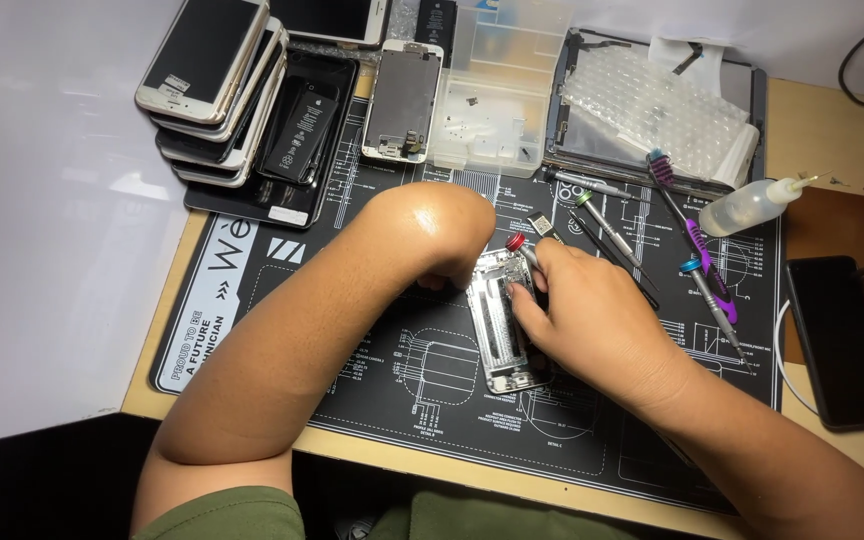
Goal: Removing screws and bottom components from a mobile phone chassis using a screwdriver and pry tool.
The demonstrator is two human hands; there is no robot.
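R hand (pixel 577 310) pinches red-capped screwdriver (pixel 520 246) over opened phone (pixel 500 318). Phone's long axis runs near-far, just left of R hand. L hand (pixel 444 268) hidden behind wrist; grip can't tell.

phones stacked top left (pixel 214 90): looks like 4 | opened phone shell (pixel 501 320): 1 | loose screen assembly (pixel 402 100): 1 | black phone on the right (pixel 840 340): 1 | screwdrivers on the mat (pixel 697 250): about 4 | one more with a red cap (pixel 518 243) | squeeze bottle (pixel 749 207): 1 | clear parts box (pixel 497 90): 1 | hands: 2
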